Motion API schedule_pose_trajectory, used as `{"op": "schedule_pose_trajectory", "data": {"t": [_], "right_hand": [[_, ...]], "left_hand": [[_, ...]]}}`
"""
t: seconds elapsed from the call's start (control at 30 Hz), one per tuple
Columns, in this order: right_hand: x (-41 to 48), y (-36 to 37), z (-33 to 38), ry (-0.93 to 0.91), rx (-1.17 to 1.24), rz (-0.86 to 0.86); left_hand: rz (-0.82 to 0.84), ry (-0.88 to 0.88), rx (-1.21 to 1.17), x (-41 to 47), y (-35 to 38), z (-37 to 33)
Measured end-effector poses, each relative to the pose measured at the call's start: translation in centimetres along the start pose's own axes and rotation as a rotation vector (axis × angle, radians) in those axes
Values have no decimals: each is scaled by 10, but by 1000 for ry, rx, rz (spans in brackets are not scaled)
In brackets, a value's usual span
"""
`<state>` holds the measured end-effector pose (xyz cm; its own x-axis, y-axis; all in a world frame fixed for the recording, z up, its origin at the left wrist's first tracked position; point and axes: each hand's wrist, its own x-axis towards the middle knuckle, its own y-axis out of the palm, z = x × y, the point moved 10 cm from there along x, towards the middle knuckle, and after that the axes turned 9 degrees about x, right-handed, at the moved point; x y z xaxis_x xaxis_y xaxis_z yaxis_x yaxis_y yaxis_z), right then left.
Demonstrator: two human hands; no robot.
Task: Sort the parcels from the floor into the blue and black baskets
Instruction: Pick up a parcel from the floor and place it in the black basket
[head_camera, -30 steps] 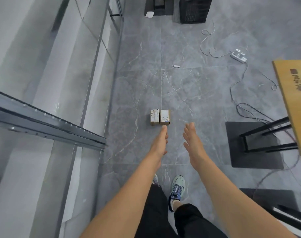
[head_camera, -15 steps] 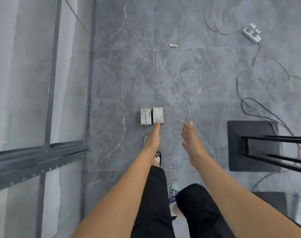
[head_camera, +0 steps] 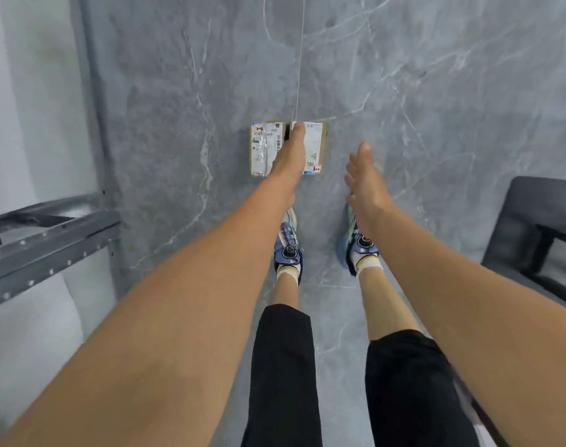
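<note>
Left hand (head_camera: 289,156), fingers straight, has come down over two parcels (head_camera: 264,148) on the floor (head_camera: 436,91); right hand (head_camera: 363,182) hangs apart, empty. Pickup imminent.

Ahead of you two small brown cardboard parcels lie flat side by side on the grey floor, nearly touching, the left parcel (head_camera: 264,148) bearing a white label under shiny tape, the right parcel (head_camera: 314,146) showing a white barcode label, its left part hidden.
</note>
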<state>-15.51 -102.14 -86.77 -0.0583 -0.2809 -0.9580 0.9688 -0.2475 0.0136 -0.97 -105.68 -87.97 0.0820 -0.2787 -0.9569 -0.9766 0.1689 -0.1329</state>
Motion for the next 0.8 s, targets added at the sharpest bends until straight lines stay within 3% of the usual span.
{"op": "schedule_pose_trajectory", "data": {"t": [0.33, 0.8], "right_hand": [[121, 14, -21, 76, -16, 17], [181, 29, -33, 20, -16, 123]], "left_hand": [[-78, -60, -57, 132, 18, 28], [-150, -106, -91, 158, 28, 46]]}}
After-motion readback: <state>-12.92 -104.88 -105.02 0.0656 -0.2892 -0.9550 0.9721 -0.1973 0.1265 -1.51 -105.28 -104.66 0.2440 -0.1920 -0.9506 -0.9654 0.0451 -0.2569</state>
